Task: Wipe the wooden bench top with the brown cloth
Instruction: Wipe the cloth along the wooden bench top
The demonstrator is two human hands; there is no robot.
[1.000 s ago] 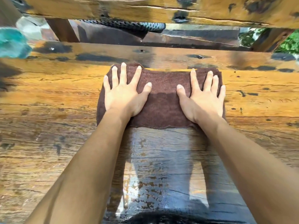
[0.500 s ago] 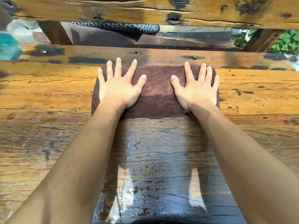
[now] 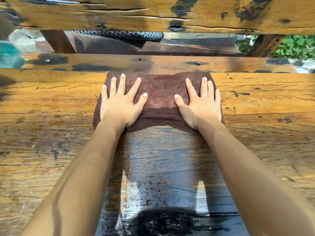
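The brown cloth point(image 3: 160, 97) lies spread flat at the far side of the wooden bench top point(image 3: 42, 120), its far edge against the back plank. My left hand point(image 3: 121, 103) presses palm-down on the cloth's left half, fingers spread. My right hand point(image 3: 199, 104) presses palm-down on its right half in the same way. A dark, wet, glossy strip point(image 3: 163, 167) of wood runs from the cloth's near edge back toward me, between my forearms.
A thick wooden backrest beam point(image 3: 153, 14) crosses the top of the view. Through the gap under it I see a dark patterned tyre-like object point(image 3: 119, 34), green leaves point(image 3: 296, 46) at right and something teal point(image 3: 8, 55) at left. Dry wood lies on both sides.
Both hands have pushed the cloth away from me to the back plank, and the wet strip behind it has grown longer.
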